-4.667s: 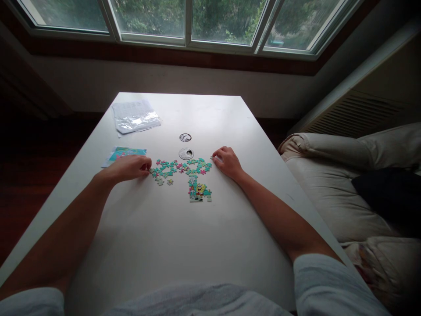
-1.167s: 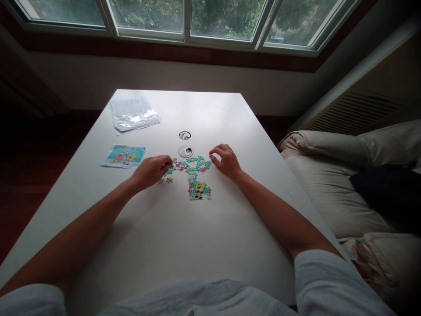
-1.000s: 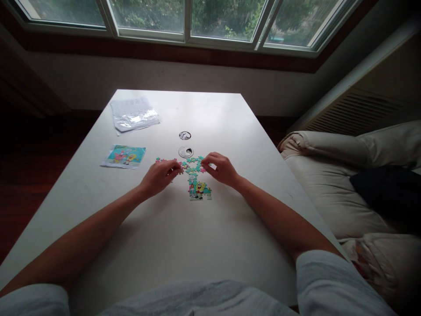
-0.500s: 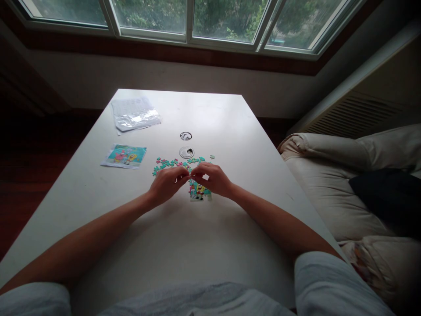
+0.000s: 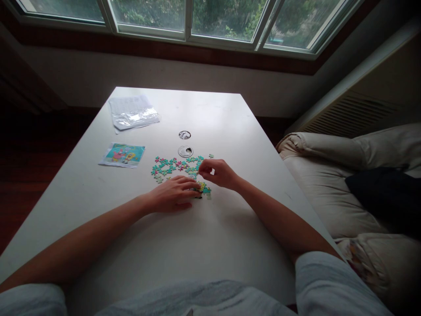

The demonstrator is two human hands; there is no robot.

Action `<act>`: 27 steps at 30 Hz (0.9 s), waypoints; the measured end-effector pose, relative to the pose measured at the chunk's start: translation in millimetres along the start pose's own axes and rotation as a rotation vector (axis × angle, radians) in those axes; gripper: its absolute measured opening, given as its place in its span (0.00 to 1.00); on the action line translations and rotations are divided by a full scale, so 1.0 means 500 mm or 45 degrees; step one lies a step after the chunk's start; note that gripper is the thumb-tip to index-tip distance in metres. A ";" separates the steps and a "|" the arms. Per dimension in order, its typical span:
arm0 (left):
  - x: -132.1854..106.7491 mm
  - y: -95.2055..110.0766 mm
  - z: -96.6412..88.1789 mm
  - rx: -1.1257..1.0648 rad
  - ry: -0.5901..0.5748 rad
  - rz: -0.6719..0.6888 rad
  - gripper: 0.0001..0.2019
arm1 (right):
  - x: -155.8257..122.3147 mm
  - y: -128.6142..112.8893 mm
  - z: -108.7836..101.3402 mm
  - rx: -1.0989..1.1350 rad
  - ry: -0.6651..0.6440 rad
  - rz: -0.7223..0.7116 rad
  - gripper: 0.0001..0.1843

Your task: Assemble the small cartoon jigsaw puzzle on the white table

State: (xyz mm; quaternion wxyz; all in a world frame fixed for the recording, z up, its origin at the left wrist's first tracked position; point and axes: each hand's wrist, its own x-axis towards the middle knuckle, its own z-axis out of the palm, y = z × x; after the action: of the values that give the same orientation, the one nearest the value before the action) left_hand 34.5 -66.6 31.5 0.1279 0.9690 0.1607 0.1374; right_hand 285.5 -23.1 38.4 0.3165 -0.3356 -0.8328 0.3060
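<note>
Left hand (image 5: 176, 193) palm down, flattish, fingers stretched to the right over the assembled puzzle section (image 5: 206, 190), covering most of its left side; fingers extended, not gripping. Right hand (image 5: 219, 172) just beyond it, to the right: thumb and index fingertips together at the far edge of the section; cannot tell if a piece is pinched between them.

Assembled section lies flat on the white desk (image 5: 210, 250), roughly mid-width; yellow figure and teal bits show past the left fingertips, rest hidden. Loose puzzle pieces (image 5: 182, 166), teal and pink, spread in a band on the far side of both hands, paler ones at its left near end. One stray piece (image 5: 211, 156) sits apart, far right of the band, beyond the right hand.

Cartoon picture sheet (image 5: 123, 155) flat to the left of the pieces. Clear plastic bag (image 5: 134, 116) with papers at far left. Two round fittings in the desk top, beyond the pieces: near disc (image 5: 185, 151), far disc (image 5: 184, 134). Pale sofa (image 5: 329, 175) right of the desk, dark cloth (image 5: 378, 193) on it. Window (image 5: 158, 17) at the far side.
</note>
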 end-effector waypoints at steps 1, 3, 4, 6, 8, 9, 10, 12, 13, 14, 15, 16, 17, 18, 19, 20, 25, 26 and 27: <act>0.000 -0.002 0.001 0.016 -0.015 0.000 0.18 | -0.001 0.000 0.001 0.000 -0.004 -0.004 0.01; -0.001 -0.007 0.002 0.038 -0.019 -0.021 0.17 | -0.002 0.001 0.006 0.000 -0.003 -0.011 0.01; -0.001 -0.010 0.003 0.047 -0.008 -0.033 0.16 | -0.003 0.002 0.011 -0.009 -0.004 -0.023 0.01; 0.000 -0.014 0.003 0.062 0.011 -0.046 0.14 | -0.004 0.006 0.019 -0.046 -0.014 -0.074 0.02; -0.001 -0.019 0.003 0.079 0.025 -0.049 0.13 | -0.004 0.010 0.024 -0.100 -0.023 -0.149 0.02; -0.002 -0.022 0.003 0.091 0.032 -0.053 0.12 | -0.005 0.011 0.025 -0.131 -0.021 -0.192 0.03; -0.003 -0.025 0.003 0.104 0.042 -0.059 0.12 | -0.007 0.011 0.024 -0.167 -0.015 -0.235 0.04; -0.006 -0.030 0.003 0.131 0.062 -0.072 0.13 | -0.014 0.011 0.020 -0.263 -0.008 -0.322 0.05; -0.008 -0.032 0.003 0.140 0.065 -0.078 0.13 | -0.021 0.010 0.017 -0.323 -0.011 -0.365 0.06; -0.009 -0.034 0.003 0.144 0.066 -0.080 0.13 | -0.030 0.010 0.015 -0.388 -0.020 -0.409 0.06; -0.009 -0.035 0.004 0.145 0.066 -0.078 0.12 | -0.040 0.010 0.014 -0.456 -0.029 -0.452 0.06; -0.009 -0.035 0.006 0.143 0.066 -0.072 0.12 | -0.052 0.010 0.014 -0.523 -0.043 -0.488 0.06; -0.009 -0.035 0.007 0.141 0.072 -0.065 0.11 | -0.064 0.012 0.016 -0.574 -0.050 -0.526 0.06; -0.008 -0.034 0.008 0.142 0.082 -0.056 0.11 | -0.075 0.014 0.019 -0.622 -0.071 -0.570 0.07; -0.007 -0.033 0.009 0.146 0.092 -0.048 0.11 | -0.085 0.017 0.024 -0.663 -0.081 -0.605 0.07; -0.006 -0.032 0.010 0.153 0.098 -0.038 0.11 | -0.093 0.020 0.029 -0.701 -0.084 -0.621 0.07; -0.005 -0.027 0.003 0.211 0.060 -0.013 0.12 | -0.102 0.031 0.047 -0.865 -0.158 -0.641 0.10; -0.005 -0.026 0.001 0.213 0.056 -0.010 0.12 | -0.101 0.031 0.047 -0.884 -0.164 -0.636 0.11; -0.005 -0.025 -0.001 0.208 0.059 -0.007 0.12 | -0.099 0.031 0.046 -0.894 -0.169 -0.630 0.11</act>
State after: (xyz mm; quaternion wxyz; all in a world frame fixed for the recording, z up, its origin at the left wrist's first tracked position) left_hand 28.7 -55.9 27.6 0.0450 0.9723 0.1770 0.1459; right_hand 302.6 -58.3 -2.8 0.1929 -0.1928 -0.9602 -0.0600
